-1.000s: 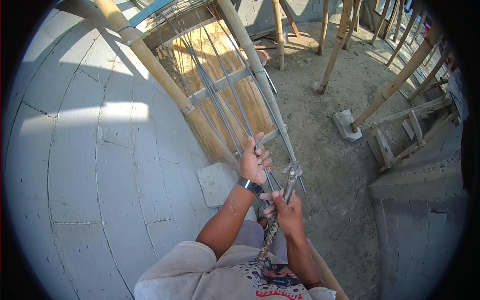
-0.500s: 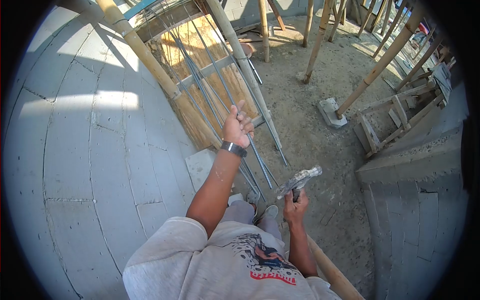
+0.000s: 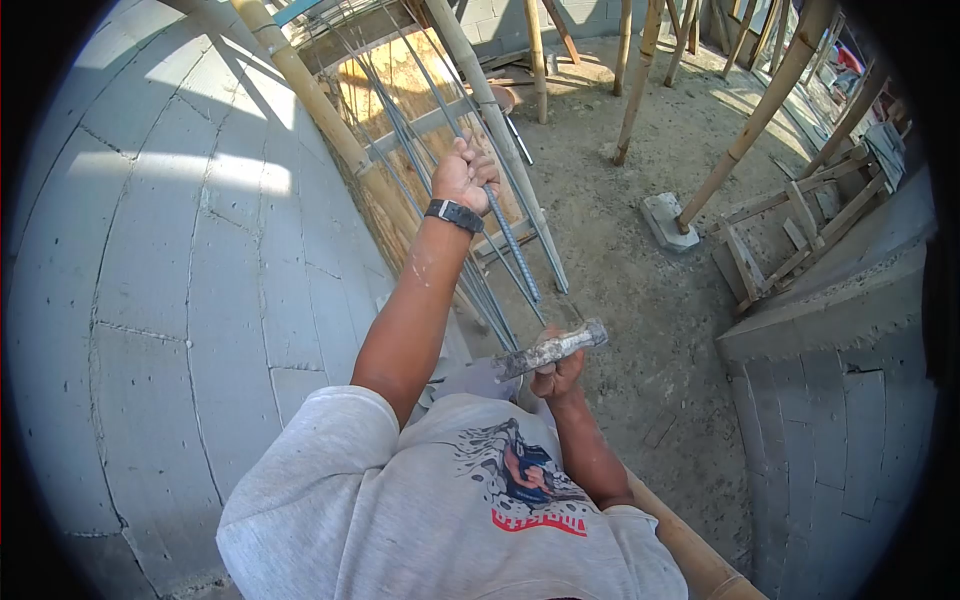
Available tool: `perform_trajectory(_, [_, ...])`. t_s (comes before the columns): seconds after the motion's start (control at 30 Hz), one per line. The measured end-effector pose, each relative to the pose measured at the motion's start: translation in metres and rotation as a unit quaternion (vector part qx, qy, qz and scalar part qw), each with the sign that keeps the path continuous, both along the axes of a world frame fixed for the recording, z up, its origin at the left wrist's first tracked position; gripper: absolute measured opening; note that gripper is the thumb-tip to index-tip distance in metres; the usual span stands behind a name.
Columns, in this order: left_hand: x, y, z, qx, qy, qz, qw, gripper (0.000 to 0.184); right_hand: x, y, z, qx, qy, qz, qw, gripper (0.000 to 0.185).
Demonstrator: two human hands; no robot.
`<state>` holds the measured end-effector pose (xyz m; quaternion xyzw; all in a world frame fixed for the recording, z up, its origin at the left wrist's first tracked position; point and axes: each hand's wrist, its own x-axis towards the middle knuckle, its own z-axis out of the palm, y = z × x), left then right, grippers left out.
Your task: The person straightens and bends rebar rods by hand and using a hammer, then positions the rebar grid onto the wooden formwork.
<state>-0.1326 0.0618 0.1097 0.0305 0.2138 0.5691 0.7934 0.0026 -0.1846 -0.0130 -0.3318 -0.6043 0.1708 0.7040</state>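
Note:
My left hand (image 3: 466,176), with a black watch at the wrist, is closed around a ribbed steel rebar (image 3: 512,242) at the upper centre. The bar slants down from the hand toward my feet. Several other thin rebars (image 3: 402,130) lean alongside it, within a frame of bamboo poles. Lower and to the right, my right hand (image 3: 562,378) grips a hammer (image 3: 552,350) whose head is crusted with pale cement. Most of the hammer's handle is hidden by the fingers and the head.
A grey block wall (image 3: 240,260) rises along the left. Bamboo props (image 3: 750,150) stand on the rough concrete floor (image 3: 650,310), one beside a concrete block (image 3: 667,222). A wooden frame (image 3: 800,225) lies at right by a low wall (image 3: 830,340). A plywood board (image 3: 430,75) is behind the rebars.
My left hand has moved up and away from me, its fingers closing tighter on the rebar. The right hand has shifted left with the hammer, whose head now lies across in front of it.

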Motion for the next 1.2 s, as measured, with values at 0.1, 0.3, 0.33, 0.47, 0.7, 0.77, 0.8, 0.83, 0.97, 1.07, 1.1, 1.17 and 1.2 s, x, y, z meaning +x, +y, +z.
perform_trajectory(0.1, [-0.001, 0.002, 0.013, -0.006, -0.013, 0.000, 1.000, 0.020, -0.006, 0.013, 0.019, 0.042, 0.048, 0.074, 0.995, 0.044])
perform_trajectory(0.3, [0.000, 0.013, 0.008, -0.003, -0.020, -0.015, 1.000, 0.017, -0.004, 0.031, 0.030, 0.028, 0.022, -0.008, 0.999, 0.039])
perform_trajectory(0.33, [0.000, 0.011, 0.006, -0.010, -0.016, -0.010, 1.000, 0.016, -0.003, 0.024, 0.027, 0.054, 0.032, -0.007, 0.998, 0.039])
perform_trajectory(0.47, [0.001, 0.008, 0.006, 0.001, -0.014, -0.003, 1.000, 0.014, 0.009, 0.000, 0.040, 0.090, 0.046, 0.065, 0.993, 0.046])
perform_trajectory(0.7, [-0.010, 0.009, 0.000, 0.006, 0.001, -0.010, 1.000, 0.016, 0.001, 0.025, 0.021, 0.062, 0.049, 0.035, 0.996, 0.045])
perform_trajectory(0.77, [-0.012, 0.007, -0.001, -0.003, 0.000, -0.003, 1.000, 0.017, 0.022, 0.006, 0.009, -0.005, -0.061, 0.105, 0.993, 0.045])
perform_trajectory(0.8, [-0.013, 0.006, -0.002, -0.001, -0.006, -0.003, 1.000, 0.017, 0.010, 0.003, 0.022, 0.064, 0.020, 0.058, 0.996, 0.045])
perform_trajectory(0.83, [-0.014, 0.006, 0.000, 0.002, -0.012, -0.005, 1.000, 0.018, 0.004, 0.010, 0.024, 0.074, 0.033, 0.033, 0.996, 0.044])
perform_trajectory(0.97, [-0.020, 0.010, -0.002, -0.004, -0.025, -0.021, 0.999, 0.015, 0.002, 0.038, 0.004, -0.089, -0.048, 0.017, 0.995, 0.047])
perform_trajectory(1.07, [-0.022, 0.009, 0.004, 0.004, 0.019, -0.007, 1.000, 0.015, 0.008, 0.011, 0.003, 0.004, -0.048, 0.020, 0.999, 0.042])
perform_trajectory(1.1, [-0.022, 0.006, 0.004, -0.001, 0.018, -0.002, 1.000, 0.015, 0.017, -0.001, 0.019, -0.035, -0.062, 0.099, 0.993, 0.042])
perform_trajectory(1.17, [-0.025, 0.008, 0.004, -0.004, -0.009, 0.001, 1.000, 0.015, 0.002, 0.000, 0.034, 0.093, 0.018, 0.068, 0.993, 0.042])
perform_trajectory(1.2, [-0.026, 0.011, 0.007, -0.003, -0.016, -0.001, 1.000, 0.016, 0.002, 0.013, 0.031, 0.116, -0.022, 0.058, 0.991, 0.042])
